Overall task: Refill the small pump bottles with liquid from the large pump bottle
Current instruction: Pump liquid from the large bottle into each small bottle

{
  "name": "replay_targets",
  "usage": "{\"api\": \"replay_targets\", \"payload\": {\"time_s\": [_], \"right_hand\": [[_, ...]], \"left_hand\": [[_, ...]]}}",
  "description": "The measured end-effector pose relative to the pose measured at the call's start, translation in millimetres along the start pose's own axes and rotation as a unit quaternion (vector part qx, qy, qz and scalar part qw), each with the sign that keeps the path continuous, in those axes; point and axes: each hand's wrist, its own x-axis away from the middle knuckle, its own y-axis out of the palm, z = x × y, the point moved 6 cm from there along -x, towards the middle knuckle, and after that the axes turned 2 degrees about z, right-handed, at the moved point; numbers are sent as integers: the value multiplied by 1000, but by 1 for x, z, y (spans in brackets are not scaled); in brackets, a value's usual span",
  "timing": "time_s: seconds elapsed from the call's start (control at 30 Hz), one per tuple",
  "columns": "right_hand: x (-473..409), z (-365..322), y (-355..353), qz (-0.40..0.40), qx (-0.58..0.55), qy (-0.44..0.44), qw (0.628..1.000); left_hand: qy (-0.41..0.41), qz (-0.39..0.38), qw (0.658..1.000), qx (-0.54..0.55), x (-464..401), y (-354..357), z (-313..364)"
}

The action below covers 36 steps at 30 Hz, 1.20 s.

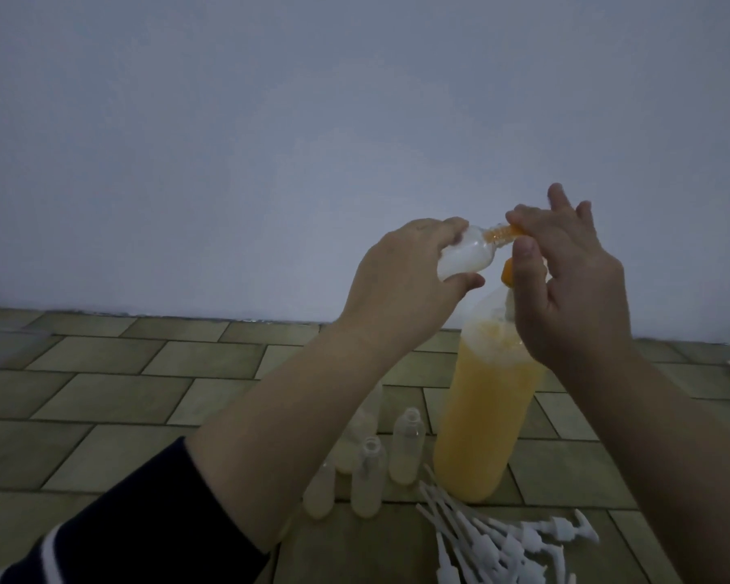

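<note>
Four small clear uncapped plastic bottles (pixel 367 469) below left hand (pixel 401 280) | tall orange-filled pump bottle (pixel 481 415) under right hand (pixel 565 288), pinching orange nozzle (pixel 507 274) | left hand grips tilted small clear bottle (pixel 173 257) at spout | step: filling; next: steady pumping, mouths aligned.

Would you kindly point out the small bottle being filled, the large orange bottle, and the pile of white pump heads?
small bottle (pixel 171 259), head view, on its clear rounded body.
large orange bottle (pixel 485 415), head view, on its liquid-filled middle.
white pump heads (pixel 511 545), head view, on the pile's centre.
</note>
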Motion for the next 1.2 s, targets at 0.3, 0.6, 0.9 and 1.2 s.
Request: {"api": "replay_targets", "payload": {"time_s": [0.3,0.6,0.9,1.2], "right_hand": [[10,8,6,22,-10,23,999],[-2,-4,-4,25,-5,6,1000],[3,-1,-2,3,-32,18,999],[11,6,1,57,-54,25,997]], "left_hand": [[-2,-11,1000,1,1,8,-1],[-6,7,1000,6,-6,-1,3],[-15,-15,1000,-2,-2,2,2],[-8,-25,1000,5,2,7,6]]}}
